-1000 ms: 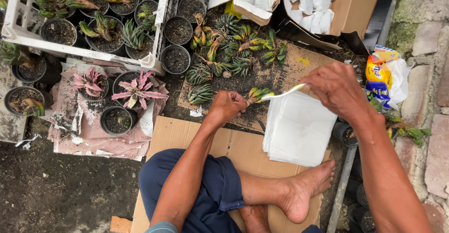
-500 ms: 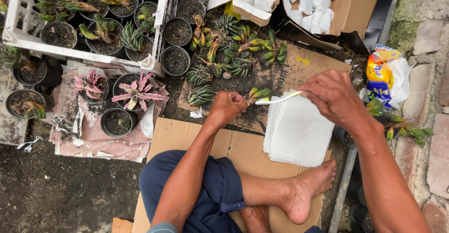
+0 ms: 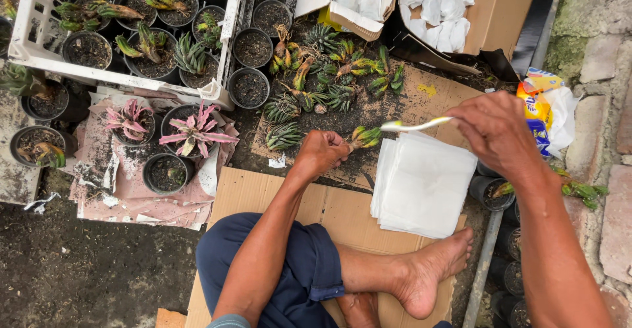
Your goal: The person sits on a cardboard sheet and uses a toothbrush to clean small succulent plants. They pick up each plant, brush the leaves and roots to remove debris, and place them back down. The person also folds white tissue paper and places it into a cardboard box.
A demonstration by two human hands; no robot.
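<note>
- Left hand (image 3: 320, 152), middle of the frame, was fisted around the base of a small plant (image 3: 364, 135), its green-yellow leaves poking out to the right.
- Right hand (image 3: 495, 130), at right, had its grip pinched on the handle of a white brush (image 3: 417, 125), the head just above the plant's leaves; whether it touched them could not be told.
- So the cleaning of this plant looked under way, not finished.
- Left to do, by the look of it: a heap of loose plants (image 3: 329, 71) lay on the soil-strewn cardboard (image 3: 408, 101) above the hands.
- A stack of white sheets (image 3: 421, 186) lay just under the brush, seemingly unused.
- Possibly done already: white wrapped bundles (image 3: 440, 2) sat in the open box (image 3: 500, 12) at upper right.
- At upper left, the crate (image 3: 29, 45) held potted plants, with other pots (image 3: 249, 84) holding bare soil only.
</note>
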